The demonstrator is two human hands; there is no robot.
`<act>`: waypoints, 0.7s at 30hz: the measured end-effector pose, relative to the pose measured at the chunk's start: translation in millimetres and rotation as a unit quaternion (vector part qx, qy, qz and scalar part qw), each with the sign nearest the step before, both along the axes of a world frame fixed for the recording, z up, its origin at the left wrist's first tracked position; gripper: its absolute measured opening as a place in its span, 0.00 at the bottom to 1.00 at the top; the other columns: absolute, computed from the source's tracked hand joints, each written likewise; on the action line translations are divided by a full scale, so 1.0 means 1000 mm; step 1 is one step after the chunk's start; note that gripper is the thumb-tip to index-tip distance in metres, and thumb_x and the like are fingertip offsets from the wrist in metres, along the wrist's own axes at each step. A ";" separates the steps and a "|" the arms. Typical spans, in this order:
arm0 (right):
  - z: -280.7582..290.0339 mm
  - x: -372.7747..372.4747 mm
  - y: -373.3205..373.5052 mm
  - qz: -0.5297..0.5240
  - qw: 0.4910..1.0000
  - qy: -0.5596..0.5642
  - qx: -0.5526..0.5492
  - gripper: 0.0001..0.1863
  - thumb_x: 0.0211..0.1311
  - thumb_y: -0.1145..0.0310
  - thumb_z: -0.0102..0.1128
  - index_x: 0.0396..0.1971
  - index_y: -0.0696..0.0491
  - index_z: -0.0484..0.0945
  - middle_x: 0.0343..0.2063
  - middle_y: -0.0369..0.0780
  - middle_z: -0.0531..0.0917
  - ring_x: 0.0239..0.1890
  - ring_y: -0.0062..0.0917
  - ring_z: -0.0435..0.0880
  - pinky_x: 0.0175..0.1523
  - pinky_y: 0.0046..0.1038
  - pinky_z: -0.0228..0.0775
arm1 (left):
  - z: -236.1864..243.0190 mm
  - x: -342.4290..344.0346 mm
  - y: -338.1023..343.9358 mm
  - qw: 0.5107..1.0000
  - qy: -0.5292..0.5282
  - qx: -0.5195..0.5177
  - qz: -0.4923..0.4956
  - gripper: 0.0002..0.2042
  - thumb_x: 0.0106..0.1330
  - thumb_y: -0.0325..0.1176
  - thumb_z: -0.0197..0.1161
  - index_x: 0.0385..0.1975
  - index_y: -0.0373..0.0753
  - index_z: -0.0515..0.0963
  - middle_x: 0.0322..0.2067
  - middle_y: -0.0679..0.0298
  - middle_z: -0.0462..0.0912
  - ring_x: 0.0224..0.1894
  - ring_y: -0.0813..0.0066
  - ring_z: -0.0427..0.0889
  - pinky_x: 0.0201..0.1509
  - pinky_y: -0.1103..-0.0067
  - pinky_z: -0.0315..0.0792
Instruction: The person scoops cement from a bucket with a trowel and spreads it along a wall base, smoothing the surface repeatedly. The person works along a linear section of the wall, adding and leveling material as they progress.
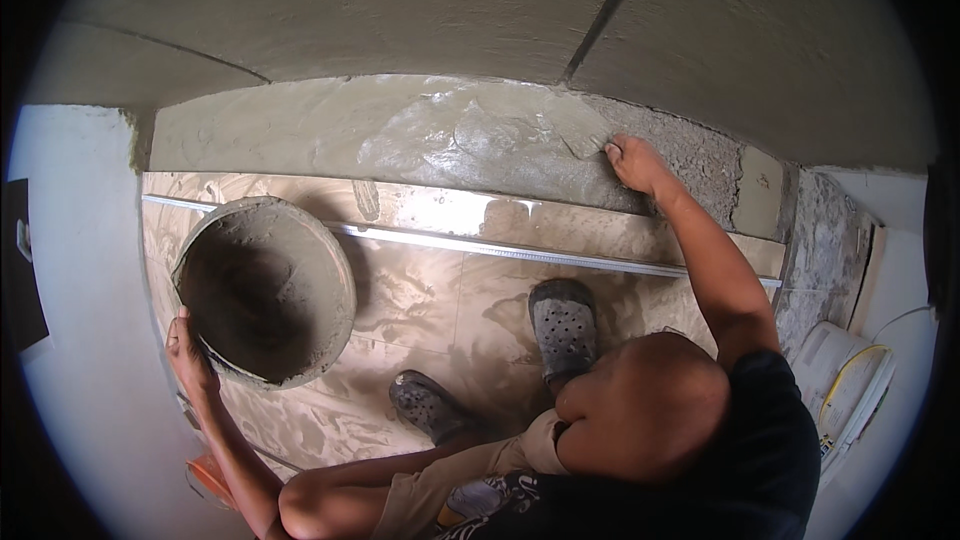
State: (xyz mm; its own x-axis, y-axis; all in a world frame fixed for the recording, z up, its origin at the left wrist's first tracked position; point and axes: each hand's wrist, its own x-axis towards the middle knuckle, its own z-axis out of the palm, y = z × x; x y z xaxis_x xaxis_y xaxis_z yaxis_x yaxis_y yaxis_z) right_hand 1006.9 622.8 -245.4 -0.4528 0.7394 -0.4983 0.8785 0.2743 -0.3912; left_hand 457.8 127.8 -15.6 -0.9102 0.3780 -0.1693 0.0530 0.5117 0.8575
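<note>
A large round mortar tub (340, 270), caked with grey cement inside, stands at the left on the smeared tile floor. My left hand (190, 352) grips its near left rim. At the far side, my right hand (632, 162) is closed round what looks like a trowel (583, 132); its handle is hidden in my fist. The blade is coated in grey mortar and lies against the wet mortar layer (440, 130), so its outline is hard to make out. Right of that hand is a strip of rough, coarse mortar (695, 148).
A long pale straightedge (560, 258) lies across the floor beyond my shoes (563, 325), passing behind the tub. Grey rendered wall (400, 10) rises beyond the mortar strip. At the right is a white bucket (830, 365); an orange object (210, 480) is at lower left.
</note>
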 end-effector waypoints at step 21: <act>0.022 -0.113 -0.004 0.036 0.942 0.179 -0.281 0.19 0.77 0.56 0.53 0.42 0.59 0.80 0.28 0.44 0.82 0.24 0.30 0.81 0.33 0.35 0.75 | -0.001 -0.002 -0.001 1.000 -0.003 -0.004 0.017 0.15 0.77 0.43 0.65 0.33 0.36 0.81 0.34 0.70 0.84 0.34 0.84 0.75 0.41 0.83 0.70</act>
State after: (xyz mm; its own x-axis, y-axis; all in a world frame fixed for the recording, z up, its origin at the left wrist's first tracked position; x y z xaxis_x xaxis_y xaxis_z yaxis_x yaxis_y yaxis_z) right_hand 893.5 618.4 -223.2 -0.7055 0.3651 -0.6074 0.6494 -0.0099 -0.7604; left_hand 456.1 126.5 -16.6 -0.9215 0.3450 -0.1782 0.0298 0.5205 0.8533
